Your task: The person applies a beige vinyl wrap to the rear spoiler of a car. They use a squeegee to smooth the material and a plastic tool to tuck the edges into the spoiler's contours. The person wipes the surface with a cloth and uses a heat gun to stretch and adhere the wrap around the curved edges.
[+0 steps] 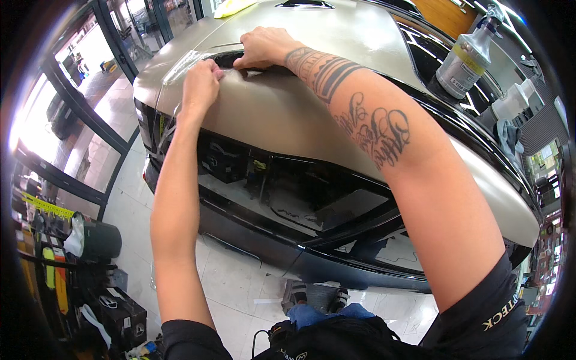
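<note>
A satin champagne-coloured car panel (288, 123) lies in front of me, with a dark opening (227, 59) cut into it. Clear, shiny film (182, 65) lies wrinkled along the panel left of this opening. My left hand (203, 84) is closed at the near-left edge of the opening, fingertips pinched on what looks like that film. Across the opening, my right hand (264, 48) has its fingers curled down at the right edge. The thumb points into the gap; whatever the right fingers hold is hidden.
A clear spray bottle (465, 63) stands on the car at the right. A yellow cloth (233, 7) lies at the far edge. Glossy black trim (288, 186) runs below the panel. Left on the floor are a dark bucket (101, 239) and a black box (123, 315).
</note>
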{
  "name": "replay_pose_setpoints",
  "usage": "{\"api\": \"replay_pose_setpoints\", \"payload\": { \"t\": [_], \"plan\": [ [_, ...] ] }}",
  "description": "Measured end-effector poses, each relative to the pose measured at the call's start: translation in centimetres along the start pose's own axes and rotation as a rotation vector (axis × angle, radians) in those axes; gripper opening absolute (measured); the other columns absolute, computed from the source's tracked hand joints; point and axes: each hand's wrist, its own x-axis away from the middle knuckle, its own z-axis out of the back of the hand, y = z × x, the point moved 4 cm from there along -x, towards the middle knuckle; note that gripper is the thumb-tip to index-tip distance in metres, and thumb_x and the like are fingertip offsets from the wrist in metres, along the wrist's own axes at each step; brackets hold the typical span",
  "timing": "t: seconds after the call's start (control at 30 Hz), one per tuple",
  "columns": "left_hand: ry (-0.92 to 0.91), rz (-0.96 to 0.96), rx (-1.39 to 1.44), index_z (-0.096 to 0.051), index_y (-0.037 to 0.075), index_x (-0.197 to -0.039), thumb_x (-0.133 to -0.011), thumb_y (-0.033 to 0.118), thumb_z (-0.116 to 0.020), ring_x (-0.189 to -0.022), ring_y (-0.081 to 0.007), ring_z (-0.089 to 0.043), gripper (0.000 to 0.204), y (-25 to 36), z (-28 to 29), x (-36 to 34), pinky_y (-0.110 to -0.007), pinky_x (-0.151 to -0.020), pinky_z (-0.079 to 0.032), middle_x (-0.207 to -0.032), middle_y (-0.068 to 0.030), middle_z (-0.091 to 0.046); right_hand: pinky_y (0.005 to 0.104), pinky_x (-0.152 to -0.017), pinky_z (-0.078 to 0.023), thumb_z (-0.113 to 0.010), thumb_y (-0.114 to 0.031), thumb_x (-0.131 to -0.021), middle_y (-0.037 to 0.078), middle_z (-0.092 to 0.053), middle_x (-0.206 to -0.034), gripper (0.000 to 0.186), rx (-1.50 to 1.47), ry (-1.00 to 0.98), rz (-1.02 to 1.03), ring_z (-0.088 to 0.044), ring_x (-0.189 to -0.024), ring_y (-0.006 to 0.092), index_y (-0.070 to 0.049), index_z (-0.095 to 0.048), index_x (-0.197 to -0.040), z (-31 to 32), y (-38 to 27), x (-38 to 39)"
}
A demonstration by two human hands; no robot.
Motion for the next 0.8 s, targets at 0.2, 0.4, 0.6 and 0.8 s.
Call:
{"api": "replay_pose_setpoints", "payload": {
  "t": [0.2,0.4,0.6,0.8],
  "plan": [
    [-0.096,0.067,-0.013,-0.068,0.001,-0.086,-0.085,0.015,-0.065,-0.086,-0.0399,-0.065,0.014,-2.7,1.1,-0.8,-0.045,-0.076,-0.049,-0.086,-0.0245,-0.066,0.0426,-0.084,-0.052,-0.061,-0.058,-0.076,0.016,-0.069,-0.104,0.060,-0.001,-0.004,-0.015,-0.065,-0.098,0.0318,-0.006,-0.069,-0.106,-1.0,0.2,-1.1],
    [-0.155,0.127,-0.130,-0.068,0.001,-0.087,-0.083,0.016,-0.067,-0.087,-0.0404,-0.064,0.015,-7.7,1.0,-2.5,-0.046,-0.078,-0.050,-0.088,-0.0247,-0.066,0.0423,-0.084,-0.051,-0.060,-0.057,-0.078,0.016,-0.069,-0.103,0.058,0.039,-0.005,-0.024,-0.065,-0.098,0.0316,-0.006,-0.068,-0.105,-0.9,-0.1,-0.8],
    [-0.098,0.303,-0.428,-0.069,-0.001,-0.087,-0.085,0.017,-0.062,-0.092,-0.0410,-0.065,0.019,-19.5,2.4,-1.6,-0.048,-0.080,-0.051,-0.091,-0.0244,-0.067,0.0425,-0.084,-0.052,-0.059,-0.056,-0.079,0.016,-0.069,-0.104,0.058,0.027,0.027,0.008,-0.065,-0.099,0.0319,-0.006,-0.067,-0.108,-0.9,-0.4,-1.4],
    [-0.067,0.519,0.293,-0.064,0.005,-0.086,-0.092,0.026,-0.059,-0.071,-0.0118,-0.061,0.022,-27.1,9.6,10.9,-0.028,-0.063,-0.048,-0.075,-0.0033,-0.063,0.0417,-0.085,-0.051,-0.062,-0.056,-0.077,0.016,-0.068,-0.106,0.060,0.033,-0.022,-0.039,-0.064,-0.101,0.0315,-0.006,-0.067,-0.110,-1.4,0.1,-1.1]
  ]
}}
